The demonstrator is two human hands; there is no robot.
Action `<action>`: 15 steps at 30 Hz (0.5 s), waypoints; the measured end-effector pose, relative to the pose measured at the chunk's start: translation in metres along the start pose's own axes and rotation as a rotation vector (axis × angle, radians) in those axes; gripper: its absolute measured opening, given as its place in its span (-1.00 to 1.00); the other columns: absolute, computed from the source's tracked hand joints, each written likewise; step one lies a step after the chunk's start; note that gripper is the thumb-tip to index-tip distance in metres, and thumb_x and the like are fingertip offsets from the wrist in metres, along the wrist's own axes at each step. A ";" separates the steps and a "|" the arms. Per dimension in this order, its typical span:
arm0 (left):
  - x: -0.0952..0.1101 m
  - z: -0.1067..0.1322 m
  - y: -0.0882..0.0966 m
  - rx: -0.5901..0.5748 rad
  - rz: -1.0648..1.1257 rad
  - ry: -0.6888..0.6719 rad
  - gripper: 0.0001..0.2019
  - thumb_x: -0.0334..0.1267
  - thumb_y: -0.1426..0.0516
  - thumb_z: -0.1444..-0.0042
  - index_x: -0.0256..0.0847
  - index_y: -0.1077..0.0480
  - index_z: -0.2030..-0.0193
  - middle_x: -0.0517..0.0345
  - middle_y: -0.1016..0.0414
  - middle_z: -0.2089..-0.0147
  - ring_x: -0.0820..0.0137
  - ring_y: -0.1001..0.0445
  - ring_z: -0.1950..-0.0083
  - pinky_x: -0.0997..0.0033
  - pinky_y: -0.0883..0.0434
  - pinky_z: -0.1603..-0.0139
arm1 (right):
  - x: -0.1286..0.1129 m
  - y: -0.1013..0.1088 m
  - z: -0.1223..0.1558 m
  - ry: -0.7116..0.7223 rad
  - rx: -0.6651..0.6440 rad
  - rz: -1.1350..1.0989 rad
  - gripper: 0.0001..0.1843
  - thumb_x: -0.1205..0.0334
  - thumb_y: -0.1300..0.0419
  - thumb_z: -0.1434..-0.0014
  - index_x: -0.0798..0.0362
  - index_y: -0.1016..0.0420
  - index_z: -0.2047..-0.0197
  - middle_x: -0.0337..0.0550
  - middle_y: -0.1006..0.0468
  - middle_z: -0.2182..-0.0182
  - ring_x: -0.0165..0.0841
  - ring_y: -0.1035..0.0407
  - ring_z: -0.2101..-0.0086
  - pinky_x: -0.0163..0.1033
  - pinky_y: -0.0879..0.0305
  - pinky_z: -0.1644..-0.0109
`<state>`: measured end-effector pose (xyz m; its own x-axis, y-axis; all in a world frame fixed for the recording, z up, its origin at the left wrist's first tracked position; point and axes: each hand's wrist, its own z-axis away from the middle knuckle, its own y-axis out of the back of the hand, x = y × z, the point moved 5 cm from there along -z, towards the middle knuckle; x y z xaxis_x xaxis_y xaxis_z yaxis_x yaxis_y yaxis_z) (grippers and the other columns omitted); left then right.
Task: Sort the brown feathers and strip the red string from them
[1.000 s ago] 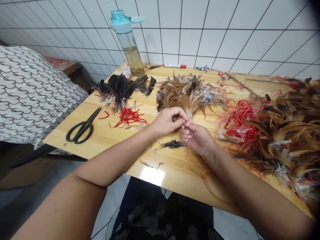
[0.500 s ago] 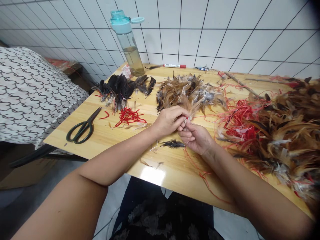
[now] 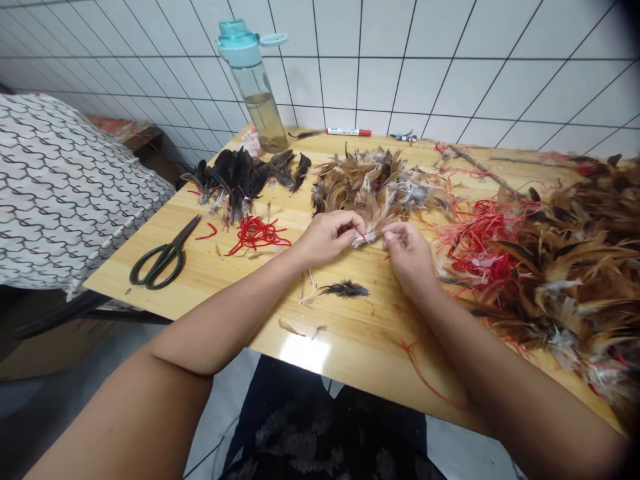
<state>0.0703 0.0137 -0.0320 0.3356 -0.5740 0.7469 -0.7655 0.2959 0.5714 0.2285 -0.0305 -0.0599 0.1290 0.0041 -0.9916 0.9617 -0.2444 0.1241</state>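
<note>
My left hand (image 3: 327, 237) pinches the quill end of a small bunch of brown feathers (image 3: 373, 220) just in front of the brown feather pile (image 3: 375, 183). My right hand (image 3: 410, 257) is beside it, palm down, its fingertips pinched at the same bunch. Both hands hover over the wooden table (image 3: 350, 333). A single dark feather (image 3: 345, 289) lies on the table just below the hands. Red string (image 3: 475, 240) trails from the right hand's side towards a large heap of brown and black feathers (image 3: 570, 267) on the right.
Green-handled scissors (image 3: 163, 253) lie at the left of the table beside cut red strings (image 3: 255, 233) and a black feather pile (image 3: 243, 175). A water bottle (image 3: 255, 83) and a red-capped marker (image 3: 347, 132) stand by the tiled wall. A patterned cloth (image 3: 65, 193) lies left.
My right hand turned from palm up to palm down and rose to the right. Both hands moved slightly farther away, and the feather bunch now shows between the fingertips.
</note>
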 end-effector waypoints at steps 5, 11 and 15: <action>0.007 0.002 -0.006 -0.065 -0.039 -0.050 -0.82 -0.48 -0.06 -0.08 -0.25 -0.49 0.30 0.19 -0.52 0.33 0.52 -0.43 0.31 0.53 -0.31 0.22 | -0.014 0.008 0.001 0.344 -0.016 0.346 -0.87 0.26 -0.10 -0.16 -0.01 -0.47 0.26 -0.14 -0.55 0.32 -0.30 -0.40 0.31 -0.18 -0.29 0.18; 0.010 0.004 -0.010 -0.018 -0.057 -0.082 -0.84 -0.47 -0.08 -0.09 -0.24 -0.49 0.30 0.18 -0.51 0.33 0.50 -0.43 0.28 0.51 -0.32 0.20 | -0.011 -0.006 0.004 0.394 -0.145 0.533 -0.84 0.29 -0.15 -0.13 -0.04 -0.57 0.28 -0.14 -0.61 0.30 -0.26 -0.45 0.27 -0.16 -0.30 0.16; 0.011 0.005 -0.012 0.000 -0.021 -0.077 -0.87 -0.45 -0.09 -0.10 -0.25 -0.47 0.31 0.17 -0.51 0.32 0.51 -0.43 0.29 0.51 -0.32 0.22 | -0.004 -0.004 -0.001 0.359 -0.133 0.518 -0.85 0.30 -0.17 -0.10 -0.04 -0.58 0.29 -0.15 -0.61 0.32 -0.26 -0.44 0.28 -0.15 -0.31 0.15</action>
<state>0.0802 0.0003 -0.0321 0.3084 -0.6373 0.7062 -0.7588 0.2830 0.5867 0.2240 -0.0283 -0.0566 0.6352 0.2479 -0.7315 0.7721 -0.1798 0.6095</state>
